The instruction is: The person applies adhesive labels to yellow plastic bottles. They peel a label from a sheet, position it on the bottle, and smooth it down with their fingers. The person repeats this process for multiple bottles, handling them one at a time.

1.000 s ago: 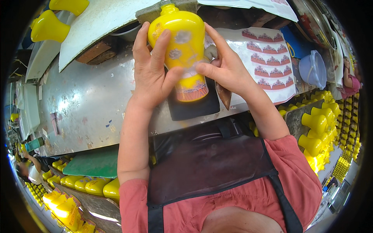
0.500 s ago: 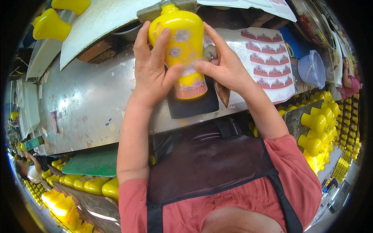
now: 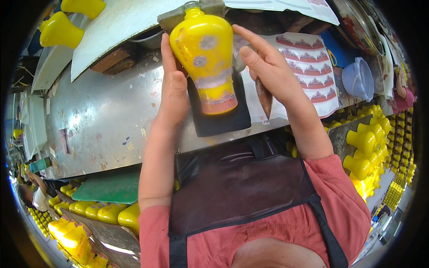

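Observation:
A glossy yellow vase-shaped bottle (image 3: pixel 203 49) lies with its neck against a grey block and its base toward me on a dark pad (image 3: pixel 223 127). It bears pale flower patches, a milky band and a red patterned strip near its base. My left hand (image 3: pixel 174 89) rests along its left side, fingers stretched and thumb lifted. My right hand (image 3: pixel 272 67) has its index finger reaching to the bottle's right shoulder. Held under that palm, a pointed brown tool (image 3: pixel 264 100) sticks out toward me. A greyish lump (image 3: pixel 240 58) shows between this hand and the bottle, partly hidden.
A sheet of red scalloped decals (image 3: pixel 313 67) lies on the metal table (image 3: pixel 98 125), with a pale bucket (image 3: pixel 358 79) at right. White boards (image 3: pixel 129 22) rest on bricks behind. Yellow bottles (image 3: pixel 364 140) crowd both sides. Other people are at the far left and right edges.
My thumbs have lifted off the front of the bottle, and both hands have drawn apart to its sides. The brown tool has shifted right with my right hand. The bottle stays put.

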